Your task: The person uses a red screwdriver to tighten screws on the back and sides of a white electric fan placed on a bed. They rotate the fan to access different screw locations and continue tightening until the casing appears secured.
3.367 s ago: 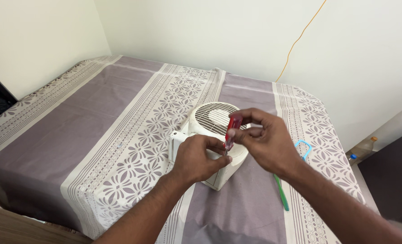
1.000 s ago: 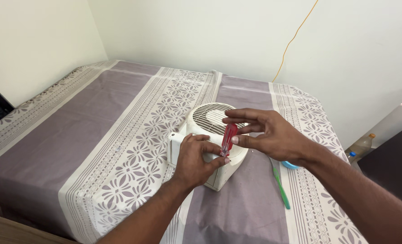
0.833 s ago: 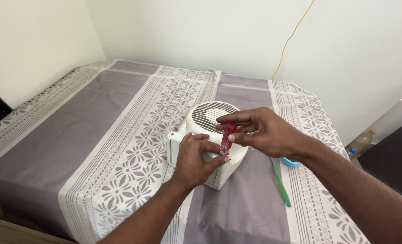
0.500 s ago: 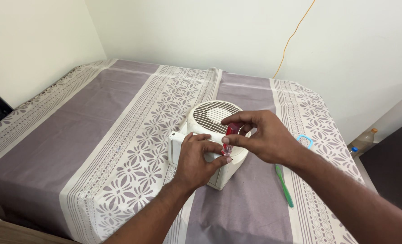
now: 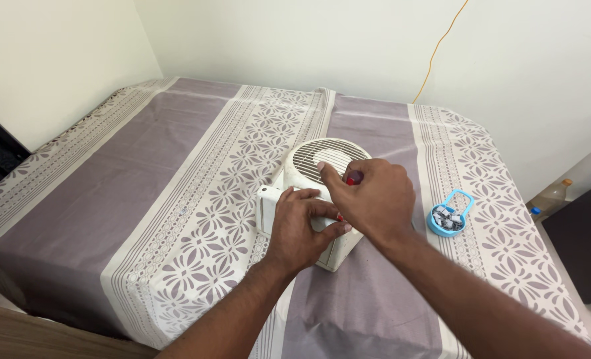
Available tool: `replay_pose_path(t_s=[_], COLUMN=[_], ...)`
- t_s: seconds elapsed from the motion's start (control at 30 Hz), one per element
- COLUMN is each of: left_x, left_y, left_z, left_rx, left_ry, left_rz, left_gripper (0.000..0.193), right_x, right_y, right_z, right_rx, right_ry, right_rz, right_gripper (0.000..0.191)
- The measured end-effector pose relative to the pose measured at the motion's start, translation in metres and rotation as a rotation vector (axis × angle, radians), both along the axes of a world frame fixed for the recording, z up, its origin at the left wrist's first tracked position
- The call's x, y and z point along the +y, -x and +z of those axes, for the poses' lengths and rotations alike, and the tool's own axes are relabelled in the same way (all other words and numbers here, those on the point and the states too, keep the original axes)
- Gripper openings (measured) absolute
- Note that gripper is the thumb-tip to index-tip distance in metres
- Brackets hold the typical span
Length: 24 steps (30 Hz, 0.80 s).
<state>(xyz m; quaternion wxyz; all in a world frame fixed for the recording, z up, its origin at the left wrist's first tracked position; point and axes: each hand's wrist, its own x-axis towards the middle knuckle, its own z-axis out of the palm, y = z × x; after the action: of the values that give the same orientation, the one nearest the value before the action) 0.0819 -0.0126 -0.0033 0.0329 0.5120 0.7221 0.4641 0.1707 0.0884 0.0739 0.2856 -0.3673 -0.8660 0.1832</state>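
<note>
Left hand (image 5: 302, 229) clamps the round-grilled white plastic fan heater (image 5: 312, 193); right hand (image 5: 372, 199), at its 3 o'clock, fists a red-handled screwdriver (image 5: 353, 178).

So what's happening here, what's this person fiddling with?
A person is working on a small white fan-like appliance that sits on a bed covered with a purple and white patterned sheet. The left hand steadies the white casing. The right hand grips a red-handled tool, likely a screwdriver, held down against the casing. A small blue container with little metal parts lies on the sheet to the right.
</note>
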Motion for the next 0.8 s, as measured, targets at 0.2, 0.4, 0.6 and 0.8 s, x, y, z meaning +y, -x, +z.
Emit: replay_pose_path(t_s=[0.2,0.4,0.6,0.8], left_x=[-0.001,0.0,0.001,0.001], left_y=[-0.001,-0.001,-0.001,-0.003], left_z=[-0.002,-0.004,-0.003,-0.002], left_rx=[0.009,0.01,0.011,0.002], left_ry=[0.024,-0.012,0.01,0.011], left_rz=[-0.004,0.006,0.01,0.025], left_gripper=[0.022,0.026,0.027,0.028], right_x=[-0.006,0.004,0.033,0.057], right_y=[0.003,-0.009,-0.04,-0.049], right_z=[-0.002,0.012,0.024,0.03], right_rx=[0.047,-0.093,-0.047,0.011], right_ry=[0.041,0.107,0.374,0.574], right_rz=[-0.034,0.078,0.384,0.746], right_gripper=[0.055,0.055,0.055,0.07])
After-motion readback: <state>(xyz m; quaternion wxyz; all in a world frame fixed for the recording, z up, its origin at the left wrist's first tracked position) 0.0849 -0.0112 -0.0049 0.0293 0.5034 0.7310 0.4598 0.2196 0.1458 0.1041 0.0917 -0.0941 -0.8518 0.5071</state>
